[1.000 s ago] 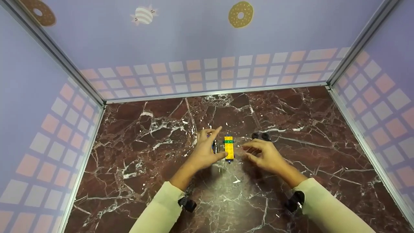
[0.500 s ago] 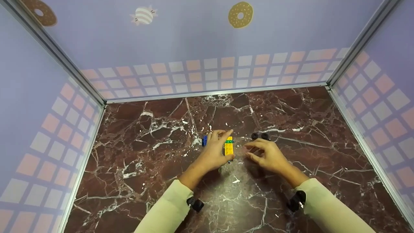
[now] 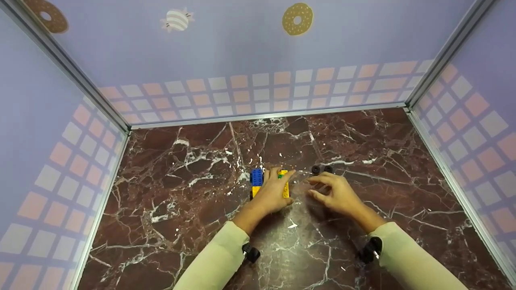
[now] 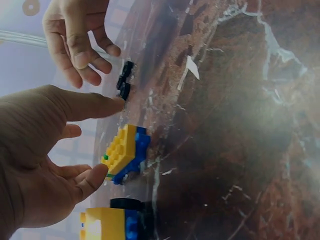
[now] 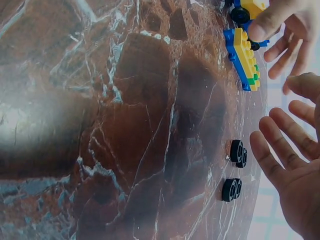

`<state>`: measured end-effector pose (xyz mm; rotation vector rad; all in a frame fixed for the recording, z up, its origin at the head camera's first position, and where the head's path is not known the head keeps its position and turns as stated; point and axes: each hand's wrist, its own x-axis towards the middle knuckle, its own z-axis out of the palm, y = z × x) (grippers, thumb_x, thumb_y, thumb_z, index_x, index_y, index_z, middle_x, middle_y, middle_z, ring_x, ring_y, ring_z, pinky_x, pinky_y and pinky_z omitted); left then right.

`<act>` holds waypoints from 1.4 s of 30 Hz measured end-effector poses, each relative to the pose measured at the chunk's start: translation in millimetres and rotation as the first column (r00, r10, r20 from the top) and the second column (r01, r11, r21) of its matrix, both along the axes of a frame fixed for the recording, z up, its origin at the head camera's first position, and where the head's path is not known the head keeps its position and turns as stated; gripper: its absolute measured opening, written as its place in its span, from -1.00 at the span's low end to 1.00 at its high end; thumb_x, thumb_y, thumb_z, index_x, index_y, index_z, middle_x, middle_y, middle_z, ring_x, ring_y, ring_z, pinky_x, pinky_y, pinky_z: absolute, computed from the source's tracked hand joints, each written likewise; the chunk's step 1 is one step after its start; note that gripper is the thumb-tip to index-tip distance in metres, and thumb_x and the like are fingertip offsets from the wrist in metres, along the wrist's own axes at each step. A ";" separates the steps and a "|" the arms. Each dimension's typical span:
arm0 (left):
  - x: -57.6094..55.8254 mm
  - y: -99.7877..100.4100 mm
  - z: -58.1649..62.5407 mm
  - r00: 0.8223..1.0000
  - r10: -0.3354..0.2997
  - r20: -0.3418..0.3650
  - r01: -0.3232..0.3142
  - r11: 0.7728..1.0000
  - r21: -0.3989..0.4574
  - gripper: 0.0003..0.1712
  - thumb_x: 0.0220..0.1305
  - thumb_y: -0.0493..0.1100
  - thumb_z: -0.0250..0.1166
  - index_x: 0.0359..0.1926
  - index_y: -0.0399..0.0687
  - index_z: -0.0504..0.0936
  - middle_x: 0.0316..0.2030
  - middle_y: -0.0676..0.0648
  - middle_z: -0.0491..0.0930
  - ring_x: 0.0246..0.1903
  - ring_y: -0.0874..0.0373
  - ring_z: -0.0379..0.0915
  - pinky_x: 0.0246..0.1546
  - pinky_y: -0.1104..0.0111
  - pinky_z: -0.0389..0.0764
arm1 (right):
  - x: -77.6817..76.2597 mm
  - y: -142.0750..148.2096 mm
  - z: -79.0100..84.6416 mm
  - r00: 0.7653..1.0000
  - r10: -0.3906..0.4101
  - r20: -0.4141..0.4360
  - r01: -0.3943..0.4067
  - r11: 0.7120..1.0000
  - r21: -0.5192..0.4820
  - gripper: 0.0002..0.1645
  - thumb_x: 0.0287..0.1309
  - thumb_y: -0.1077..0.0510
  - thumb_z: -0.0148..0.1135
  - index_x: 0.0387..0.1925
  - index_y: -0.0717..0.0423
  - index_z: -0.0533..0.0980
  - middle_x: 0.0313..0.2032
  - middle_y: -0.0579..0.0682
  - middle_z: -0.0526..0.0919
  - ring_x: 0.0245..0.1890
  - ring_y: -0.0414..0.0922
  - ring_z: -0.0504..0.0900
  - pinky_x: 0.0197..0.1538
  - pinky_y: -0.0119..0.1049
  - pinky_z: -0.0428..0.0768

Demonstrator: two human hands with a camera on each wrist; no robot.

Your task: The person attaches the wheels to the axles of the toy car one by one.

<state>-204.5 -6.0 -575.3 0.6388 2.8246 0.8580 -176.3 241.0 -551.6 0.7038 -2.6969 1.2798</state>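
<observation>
My left hand [image 3: 271,194] is above a toy brick chassis [image 3: 286,190], thumb and fingers spread. In the left wrist view the chassis [image 4: 122,150] shows yellow studded bricks on a blue base, with a bit of green. A fingertip is close to it there; whether it touches, I cannot tell. Left of that hand stands a toy brick car with a blue brick [image 3: 256,177] on top and a yellow part; the hand partly covers it. My right hand [image 3: 335,194], fingers loosely bent and holding nothing, hovers near black toy wheels [image 5: 236,151].
More black wheels [image 5: 230,190] lie beside the first ones on the marbled brown tabletop [image 3: 201,249]. Low purple walls with a tile pattern [image 3: 262,94] enclose the back and both sides. A dark wrist camera [image 3: 250,253] sits on the left sleeve.
My left hand has moved right, from between the two brick toys to over the yellow chassis, uncovering the blue-topped car on the left. My right hand has barely moved.
</observation>
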 end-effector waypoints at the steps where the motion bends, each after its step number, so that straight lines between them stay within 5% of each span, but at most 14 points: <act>1: -0.8 0.2 -2.1 1.000 0.005 -0.003 -0.005 1.000 -0.009 0.09 0.13 -0.06 0.72 0.65 0.17 0.41 0.56 -0.32 0.27 0.52 -0.29 0.18 0.54 -0.08 0.56 | -0.4 0.1 -0.4 1.000 -0.001 0.000 0.001 1.000 0.001 -0.58 0.23 0.32 0.59 0.13 0.27 0.76 -0.07 0.19 0.82 -0.18 0.15 0.85 -0.11 -0.05 0.91; 6: 4.5 0.2 16.6 0.998 0.033 0.058 -0.032 0.999 -0.019 0.04 0.12 -0.20 0.68 0.62 0.06 0.46 0.57 -0.39 0.26 0.54 -0.35 0.15 0.58 -0.10 0.51 | -2.1 -0.1 -3.2 1.000 0.006 0.018 -0.006 1.000 -0.014 -0.57 0.24 0.32 0.59 0.12 0.35 0.74 -0.08 0.22 0.82 -0.17 0.17 0.86 -0.09 0.07 0.90; 14: 8.2 5.1 23.7 0.997 0.040 0.068 -0.036 0.997 -0.062 0.04 0.14 -0.21 0.67 0.63 0.07 0.44 0.61 -0.39 0.22 0.55 -0.34 0.15 0.55 -0.07 0.56 | -2.1 2.2 -5.1 1.000 -0.023 -0.007 0.023 0.999 0.029 -0.55 0.20 0.28 0.62 0.12 0.31 0.76 -0.09 0.17 0.83 -0.18 0.12 0.83 -0.08 0.06 0.87; 42: 2.5 12.8 17.4 0.992 0.076 0.101 -0.068 0.995 -0.076 0.03 0.10 -0.24 0.65 0.61 0.05 0.47 0.56 -0.37 0.29 0.45 -0.35 0.31 0.48 -0.07 0.61 | -0.9 8.1 -7.6 1.000 -0.009 -0.015 0.009 1.000 0.004 -0.59 0.23 0.29 0.60 0.10 0.33 0.76 -0.09 0.20 0.82 -0.21 0.16 0.84 -0.13 0.06 0.88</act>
